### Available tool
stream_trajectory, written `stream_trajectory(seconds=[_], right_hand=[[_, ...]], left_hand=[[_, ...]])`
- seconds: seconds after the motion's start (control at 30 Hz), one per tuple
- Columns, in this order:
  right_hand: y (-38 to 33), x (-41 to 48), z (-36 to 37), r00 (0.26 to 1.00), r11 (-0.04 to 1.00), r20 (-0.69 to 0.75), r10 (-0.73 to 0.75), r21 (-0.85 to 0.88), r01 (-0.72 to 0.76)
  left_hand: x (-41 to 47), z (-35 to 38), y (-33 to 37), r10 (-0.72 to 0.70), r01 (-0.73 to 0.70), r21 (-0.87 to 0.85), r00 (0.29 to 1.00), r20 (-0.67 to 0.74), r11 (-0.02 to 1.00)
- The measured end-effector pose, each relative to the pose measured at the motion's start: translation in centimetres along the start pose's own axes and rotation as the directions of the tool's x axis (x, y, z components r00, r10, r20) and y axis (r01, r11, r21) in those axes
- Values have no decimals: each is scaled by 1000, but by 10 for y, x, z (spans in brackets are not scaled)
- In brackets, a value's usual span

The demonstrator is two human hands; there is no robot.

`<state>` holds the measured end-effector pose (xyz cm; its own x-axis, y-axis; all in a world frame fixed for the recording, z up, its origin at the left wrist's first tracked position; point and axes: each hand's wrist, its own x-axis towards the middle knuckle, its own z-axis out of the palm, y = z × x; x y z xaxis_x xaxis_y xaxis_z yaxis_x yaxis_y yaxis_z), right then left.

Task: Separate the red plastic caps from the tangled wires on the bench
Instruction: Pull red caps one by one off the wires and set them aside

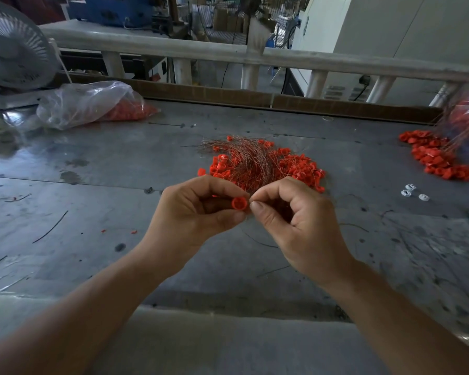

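— Where was the red cap [239, 204]?
— Pinched by the left hand [192, 209]; the right hand [295, 220] pinched its wire [250, 196] at 3 o'clock. Tangled wires [251, 163] lay at 12 o'clock on the desk [92, 185].

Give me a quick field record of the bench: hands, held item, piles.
left hand: pinches one red cap
right hand: pinches a wire strand beside that cap
main pile: red caps tangled with wires, just beyond the hands
second pile: caps, far right
plastic bag: holds red caps, far left
white pieces: three, right of the hands
bench: grey, stained
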<state>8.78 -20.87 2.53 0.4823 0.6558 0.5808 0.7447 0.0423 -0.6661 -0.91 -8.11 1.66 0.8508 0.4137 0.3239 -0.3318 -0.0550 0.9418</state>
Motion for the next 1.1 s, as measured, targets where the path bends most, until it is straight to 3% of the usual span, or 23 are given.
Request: stream_trajectory(seconds=[0.2, 0.43, 1.1], right_hand=[[1, -1, 1, 1000, 999, 9, -1, -41, 1], [2, 0, -4, 1000, 999, -11, 28, -42, -29], [1, 0, -5, 1000, 996, 0, 1, -90, -1]], left_hand=[[0, -1, -1, 4, -4, -20, 1000, -29, 1000], [1, -6, -1, -59, 77, -196, 994, 94, 978], [1, -5, 3, -123, 138, -220, 989, 82, 966]])
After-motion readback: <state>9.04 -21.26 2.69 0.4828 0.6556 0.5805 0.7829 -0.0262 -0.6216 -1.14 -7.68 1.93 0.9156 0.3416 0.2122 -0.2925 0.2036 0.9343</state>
